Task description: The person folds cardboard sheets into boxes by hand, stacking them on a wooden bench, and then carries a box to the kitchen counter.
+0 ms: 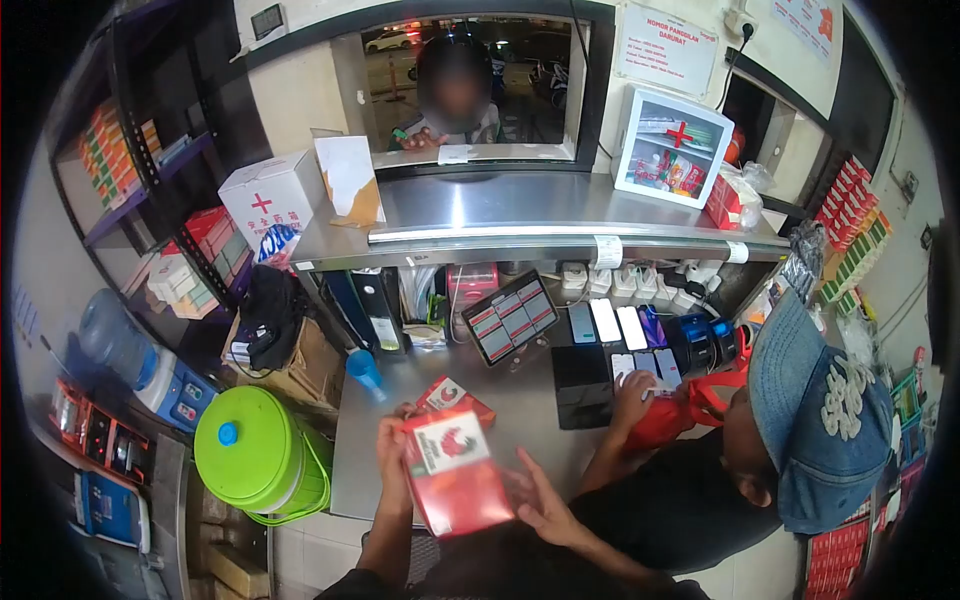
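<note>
My left hand (393, 452) grips a red and white printed carton (462, 500) along its left edge. The carton is tilted toward me above the near edge of the steel counter (362, 470). At its lower right side is my right hand (546, 508), fingers apart and thumb raised, partly blurred beside the carton. Behind the carton lies a second red and white box (442, 392), partly covered by it. A blue cup (364, 372) stands to the left, and a tablet on a stand (510, 318) shows a screen of red and white tiles.
On my right a co-worker in a denim cap (825, 420) reaches toward several phones (630, 325) and holds a red bag (665, 425). A person (455, 100) stands outside the window. A green drink bucket (250, 450) sits left; a first-aid cabinet (672, 145) tops the raised shelf.
</note>
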Demonstrator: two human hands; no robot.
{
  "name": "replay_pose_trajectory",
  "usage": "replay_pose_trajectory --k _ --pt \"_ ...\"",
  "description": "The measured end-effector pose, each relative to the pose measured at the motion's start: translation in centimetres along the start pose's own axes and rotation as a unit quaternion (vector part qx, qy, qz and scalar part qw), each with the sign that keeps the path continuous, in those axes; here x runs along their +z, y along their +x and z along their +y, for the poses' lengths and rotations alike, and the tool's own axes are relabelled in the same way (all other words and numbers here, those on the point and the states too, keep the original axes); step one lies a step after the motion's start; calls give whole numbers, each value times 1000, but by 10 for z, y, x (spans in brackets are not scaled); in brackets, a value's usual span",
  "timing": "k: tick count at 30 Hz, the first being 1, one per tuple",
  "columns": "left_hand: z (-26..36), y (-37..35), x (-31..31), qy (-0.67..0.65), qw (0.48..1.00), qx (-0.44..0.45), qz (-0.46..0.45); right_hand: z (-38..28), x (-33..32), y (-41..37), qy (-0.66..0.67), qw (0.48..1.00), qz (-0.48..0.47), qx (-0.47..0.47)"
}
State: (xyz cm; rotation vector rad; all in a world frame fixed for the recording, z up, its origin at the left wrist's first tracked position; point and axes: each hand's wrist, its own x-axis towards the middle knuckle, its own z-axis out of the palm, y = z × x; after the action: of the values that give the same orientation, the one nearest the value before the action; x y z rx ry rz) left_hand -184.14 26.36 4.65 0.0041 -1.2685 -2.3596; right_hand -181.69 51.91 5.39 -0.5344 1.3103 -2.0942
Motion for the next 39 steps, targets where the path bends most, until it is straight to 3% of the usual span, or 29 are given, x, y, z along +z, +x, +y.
replay_pose_trajectory --k 1,3,5,8,10,15,17,19,21,22,23,25,27,29,31,32,34,36,39 --pt "3 -2 6 22 999 -1 -50 9 1 1 1 1000 3 -1" --pt "-3 -4 13 23 980 -29 -194 19 14 5 -322 946 36 -20" --pt "-12 -13 23 19 976 -48 -210 19 19 0 -316 947 41 -43" --pt "-9 -14 36 89 968 -14 -234 18 24 -8 -199 974 111 13" --pt "-10 -11 42 69 956 43 -282 15 25 -12 -232 966 114 -22" --pt "-14 -3 49 68 943 25 -326 12 29 -15 -221 959 169 -58" --pt "-11 6 61 65 943 -8 -326 4 31 -13 -213 958 184 -52" --pt "-13 4 61 90 931 -15 -352 -8 42 -12 -167 947 256 -97" --pt "-8 -14 68 5 937 -136 -321 -3 42 -16 -153 940 279 -120" --pt "-34 -30 35 -15 917 -213 -338 -3 40 -21 -227 916 287 -166" --pt "-37 -46 23 -16 917 -211 -339 -3 38 -25 -301 883 292 -212" --pt "-40 -74 7 165 896 -143 -387 6 35 -34 -285 875 305 -245" --pt "-67 -119 -29 149 909 -136 -363 2 40 -43 -381 843 236 -297" --pt "-68 -139 -39 133 921 -133 -340 -2 52 -53 -338 868 201 -305" --pt "-57 -155 -36 261 896 39 -357 2 59 -68 -292 899 175 -275" --pt "-34 -166 -25 228 913 -85 -327 1 59 -79 -330 894 164 -256" --pt "-3 -176 -9 315 879 -111 -340 -11 66 -104 -326 905 137 -237" --pt "4 -184 -6 315 852 -160 -386 -7 73 -142 -347 901 140 -218" --pt "23 -209 11 357 804 -225 -418 22 67 -181 -248 918 155 -269"
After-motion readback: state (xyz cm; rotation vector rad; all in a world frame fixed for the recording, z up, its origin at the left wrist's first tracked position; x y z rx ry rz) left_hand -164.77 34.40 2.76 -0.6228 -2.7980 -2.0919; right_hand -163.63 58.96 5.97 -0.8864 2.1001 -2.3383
